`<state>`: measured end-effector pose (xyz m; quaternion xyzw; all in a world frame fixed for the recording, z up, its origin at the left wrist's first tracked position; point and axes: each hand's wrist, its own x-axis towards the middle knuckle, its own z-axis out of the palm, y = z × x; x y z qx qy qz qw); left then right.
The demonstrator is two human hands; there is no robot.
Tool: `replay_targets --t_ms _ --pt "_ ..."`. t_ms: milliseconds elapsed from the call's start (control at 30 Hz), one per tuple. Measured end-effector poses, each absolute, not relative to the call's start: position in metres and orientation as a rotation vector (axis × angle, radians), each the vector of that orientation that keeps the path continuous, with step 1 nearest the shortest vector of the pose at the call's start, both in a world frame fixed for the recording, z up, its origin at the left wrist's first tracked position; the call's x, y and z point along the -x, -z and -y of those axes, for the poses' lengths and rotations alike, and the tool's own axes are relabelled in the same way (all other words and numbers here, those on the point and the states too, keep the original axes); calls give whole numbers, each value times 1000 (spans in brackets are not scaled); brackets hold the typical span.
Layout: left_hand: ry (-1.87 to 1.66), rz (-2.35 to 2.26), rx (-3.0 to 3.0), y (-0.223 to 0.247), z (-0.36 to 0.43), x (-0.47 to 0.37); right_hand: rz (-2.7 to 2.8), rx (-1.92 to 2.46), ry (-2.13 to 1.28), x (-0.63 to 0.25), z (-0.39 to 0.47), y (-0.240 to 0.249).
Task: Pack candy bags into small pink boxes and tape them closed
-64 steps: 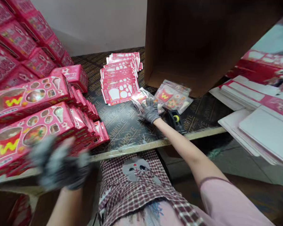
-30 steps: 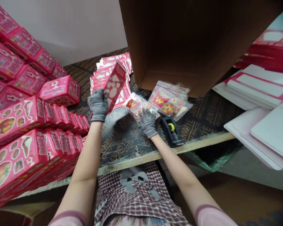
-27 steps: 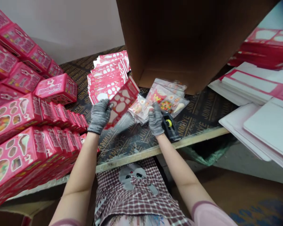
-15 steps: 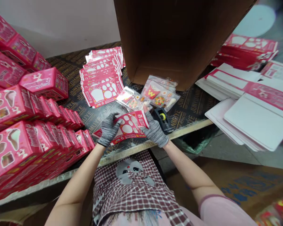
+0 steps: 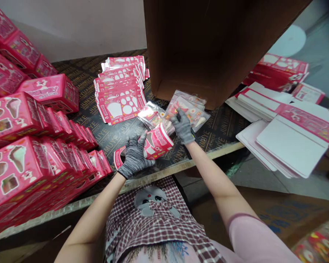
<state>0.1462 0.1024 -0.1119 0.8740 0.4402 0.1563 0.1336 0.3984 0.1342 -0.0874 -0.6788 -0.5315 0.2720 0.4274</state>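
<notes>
In the head view, my left hand (image 5: 136,153), in a grey knit glove, is wrapped over a pink carton sleeve (image 5: 159,141) with cut-out windows. The sleeve is bowed open into a tube and lies near the table's front edge. My right hand (image 5: 183,126), gloved the same way, is over the clear plastic packs of toy food (image 5: 193,112), its fingers apart and touching the top one. Another shiny pack (image 5: 151,114) lies just left of these. A black tape dispenser is mostly hidden behind my right hand.
Flat pink window cartons (image 5: 122,104) lie fanned out behind my left hand. Filled pink boxes (image 5: 13,164) are stacked along the left. A large brown cardboard box (image 5: 192,86) stands open at the back. White-backed flat cartons (image 5: 296,140) overhang at the right.
My right hand has let go of the carton sleeve and moved up to the plastic packs. The flat sleeve has been bowed open, and my left hand has shifted over its top.
</notes>
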Motion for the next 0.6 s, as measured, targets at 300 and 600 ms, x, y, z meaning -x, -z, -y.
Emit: replay_targets --t_ms 300,600 --pt "-646 -1263 -2344 106 -112 -136 1772 2243 -345 -387 -203 83" --pt "-803 -1306 -2416 107 -117 -124 1516 1658 -378 -436 -53 7"
